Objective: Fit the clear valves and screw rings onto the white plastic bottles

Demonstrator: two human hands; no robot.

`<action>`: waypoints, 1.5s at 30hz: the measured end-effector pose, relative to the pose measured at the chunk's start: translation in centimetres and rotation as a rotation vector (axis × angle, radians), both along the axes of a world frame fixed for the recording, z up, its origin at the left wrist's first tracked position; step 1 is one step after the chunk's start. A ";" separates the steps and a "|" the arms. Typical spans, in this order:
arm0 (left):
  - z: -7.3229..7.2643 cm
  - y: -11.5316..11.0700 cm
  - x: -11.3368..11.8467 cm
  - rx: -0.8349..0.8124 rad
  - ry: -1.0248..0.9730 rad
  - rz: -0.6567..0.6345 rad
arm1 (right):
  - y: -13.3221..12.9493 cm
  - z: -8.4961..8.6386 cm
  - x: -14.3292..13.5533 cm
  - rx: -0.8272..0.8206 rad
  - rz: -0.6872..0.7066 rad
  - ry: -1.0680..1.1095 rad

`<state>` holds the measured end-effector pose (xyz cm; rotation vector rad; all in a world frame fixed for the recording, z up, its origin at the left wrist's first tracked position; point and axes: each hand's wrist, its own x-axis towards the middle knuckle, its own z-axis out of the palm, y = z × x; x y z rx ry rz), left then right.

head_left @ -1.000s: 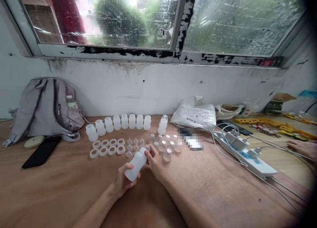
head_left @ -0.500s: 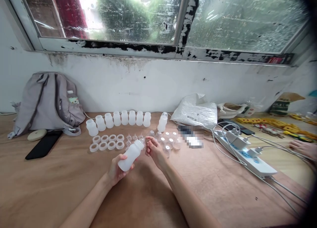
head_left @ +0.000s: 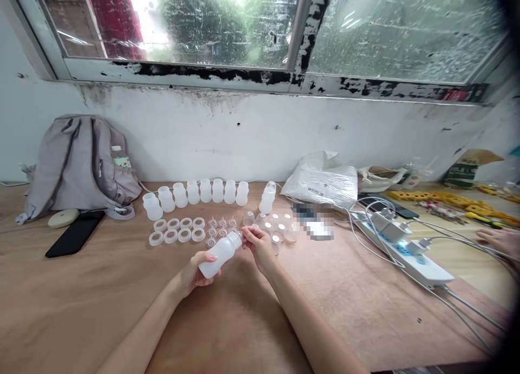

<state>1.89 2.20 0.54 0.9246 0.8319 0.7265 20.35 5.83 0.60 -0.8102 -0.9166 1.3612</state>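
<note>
Tilted toward the right, a frosted white baby bottle rests in my left hand, thumb and fingers wrapped round its lower body. At the bottle's mouth, my right hand pinches what looks like a clear bottle nipple; the fingers partly hide it. Behind the bottle lie several clear nipples in rows. White collar rings form two rows to their left. Domed clear caps, several of them, sit just beyond my right hand.
A curved row of open bottles lines the back, with one capped bottle at its right. A backpack and black phone lie left. Right are a plastic bag, a power strip with cables, and another person's hand.
My right hand has come down and closed in at the bottle's mouth, its fingers now pinched. The bottle in my left hand has shifted slightly right.
</note>
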 end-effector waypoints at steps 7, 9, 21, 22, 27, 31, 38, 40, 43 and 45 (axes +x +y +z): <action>0.3 0.1 -0.1 -0.027 0.043 0.003 | 0.1 -0.1 0.1 0.010 0.008 0.000; 0.5 0.0 -0.1 -0.042 0.049 -0.004 | 0.1 -0.3 0.2 0.021 0.014 0.004; -0.2 0.9 0.1 -0.108 -0.123 0.123 | 0.1 -0.4 0.5 0.027 -0.078 0.063; -0.2 1.0 0.0 -0.089 -0.157 0.167 | 0.1 -0.5 0.4 0.024 -0.078 0.058; 0.5 1.1 -0.1 -0.019 -0.309 0.338 | -0.5 -0.5 -0.6 0.022 -0.024 -0.166; 1.0 0.9 0.0 0.003 -0.340 0.373 | -1.5 -0.5 -1.8 0.136 -0.010 -0.429; 0.3 0.7 0.1 0.158 -0.184 0.445 | -2.6 -0.7 -3.0 0.313 0.091 -0.689; 0.2 0.7 0.3 0.208 -0.150 0.468 | -2.7 -0.8 -3.0 0.332 0.119 -0.736; 0.2 0.5 0.5 0.259 -0.070 0.491 | -2.8 -0.6 -3.1 0.360 0.125 -0.769; 0.5 0.4 0.6 0.355 0.041 0.514 | -3.0 -0.4 -3.1 0.374 0.053 -0.745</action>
